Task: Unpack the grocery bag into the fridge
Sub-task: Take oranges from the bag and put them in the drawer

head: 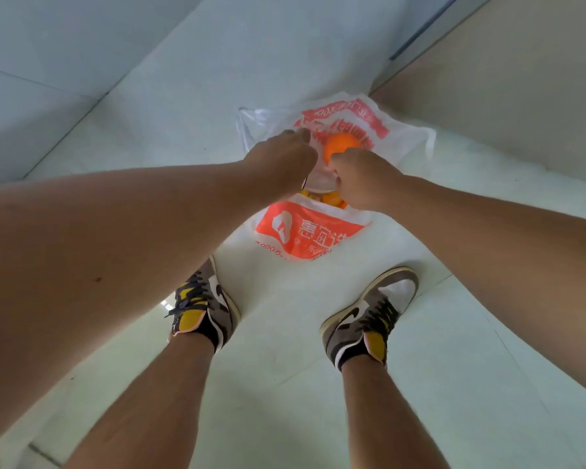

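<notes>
A white plastic grocery bag (pixel 305 231) with orange-red print lies on the floor in front of my feet. Both of my hands reach down into its open mouth. My left hand (pixel 281 160) is curled at the bag's left edge, and what its fingers hold is hidden. My right hand (pixel 362 177) is curled over an orange (pixel 340 145) that shows just beyond its knuckles. More orange and yellow fruit (pixel 329 198) shows inside the bag beneath my hands. The fridge cannot be made out for certain.
My two sneakers (pixel 203 299) (pixel 369 313) stand on the pale tiled floor (pixel 285 401) just behind the bag. A beige panel (pixel 521 96) rises at the right, close to the bag. A pale wall runs along the left.
</notes>
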A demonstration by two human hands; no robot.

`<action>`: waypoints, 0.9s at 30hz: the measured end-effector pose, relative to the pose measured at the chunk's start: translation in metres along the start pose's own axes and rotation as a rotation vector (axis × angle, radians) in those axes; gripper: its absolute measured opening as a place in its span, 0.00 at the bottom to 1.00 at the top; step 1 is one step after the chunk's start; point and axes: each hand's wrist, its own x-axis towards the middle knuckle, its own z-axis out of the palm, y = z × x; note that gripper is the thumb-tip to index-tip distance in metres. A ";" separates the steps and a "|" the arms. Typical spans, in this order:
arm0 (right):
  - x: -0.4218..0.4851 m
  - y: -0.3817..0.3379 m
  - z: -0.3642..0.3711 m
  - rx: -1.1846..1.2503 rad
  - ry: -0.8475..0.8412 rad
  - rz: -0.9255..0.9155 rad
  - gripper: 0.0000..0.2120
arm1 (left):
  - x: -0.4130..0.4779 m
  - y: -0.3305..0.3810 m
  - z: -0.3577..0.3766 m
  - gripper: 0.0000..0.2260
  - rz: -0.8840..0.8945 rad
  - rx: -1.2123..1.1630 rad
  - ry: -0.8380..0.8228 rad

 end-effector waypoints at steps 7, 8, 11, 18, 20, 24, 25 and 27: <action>0.013 0.019 0.060 0.002 -0.078 0.086 0.06 | 0.030 0.003 0.036 0.20 0.107 0.159 -0.115; 0.011 0.023 0.067 -0.026 -0.061 0.103 0.09 | 0.031 0.002 0.040 0.21 0.098 0.147 -0.118; 0.007 0.030 0.082 -0.107 -0.012 0.129 0.21 | 0.039 -0.001 0.048 0.24 0.071 0.099 -0.082; 0.009 0.042 0.102 -0.270 -0.006 0.198 0.32 | 0.084 0.008 0.054 0.29 0.069 0.045 -0.011; 0.010 0.045 0.105 -0.213 0.019 0.241 0.29 | 0.096 0.018 0.058 0.33 0.053 0.046 -0.006; 0.011 0.054 0.109 -0.141 0.054 0.303 0.24 | 0.108 0.029 0.067 0.31 0.082 -0.055 -0.006; 0.012 0.055 0.110 -0.157 0.038 0.301 0.24 | 0.110 0.029 0.069 0.29 0.102 -0.097 -0.006; 0.013 0.057 0.112 -0.194 0.007 0.298 0.24 | 0.112 0.030 0.074 0.28 0.123 -0.097 -0.006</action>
